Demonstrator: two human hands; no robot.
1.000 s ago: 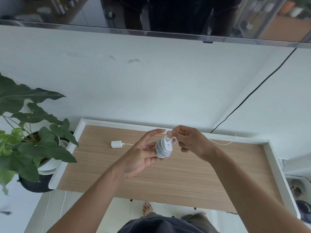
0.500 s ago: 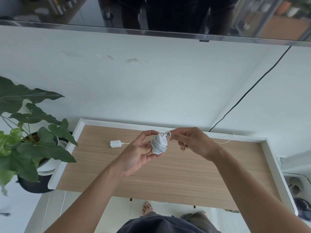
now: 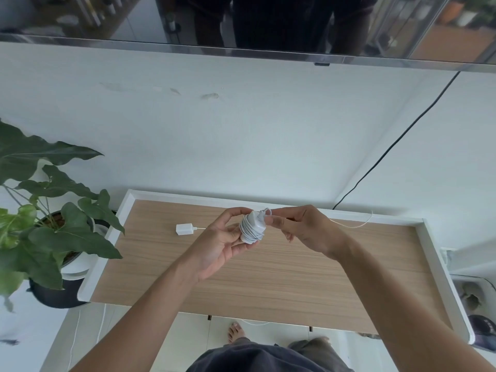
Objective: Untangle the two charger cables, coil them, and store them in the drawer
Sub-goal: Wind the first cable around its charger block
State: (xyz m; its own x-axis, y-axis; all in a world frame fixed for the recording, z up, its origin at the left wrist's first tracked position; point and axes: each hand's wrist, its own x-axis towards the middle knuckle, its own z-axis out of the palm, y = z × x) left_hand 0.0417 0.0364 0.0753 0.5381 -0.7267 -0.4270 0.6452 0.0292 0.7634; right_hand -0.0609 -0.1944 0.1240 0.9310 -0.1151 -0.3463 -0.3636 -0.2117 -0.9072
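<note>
One wide-angle camera, worn on your head, supplies the only view: it looks forward and steeply down, facing a white wall (image 3: 241, 130), with the lower edge of a dark wall-mounted screen (image 3: 268, 20) across the top of the frame. A wood-topped cabinet (image 3: 295, 277) fills the lower middle, seen from above. Your forearms enter from the bottom corners, and your left hand (image 3: 217, 245) and right hand (image 3: 308, 229) meet on a coiled charger (image 3: 252, 229) just below the frame's centre, nearer the lens than the cabinet top behind them. A potted plant (image 3: 53, 229) marks the left edge; your bare foot (image 3: 234, 332) shows at the bottom.
</note>
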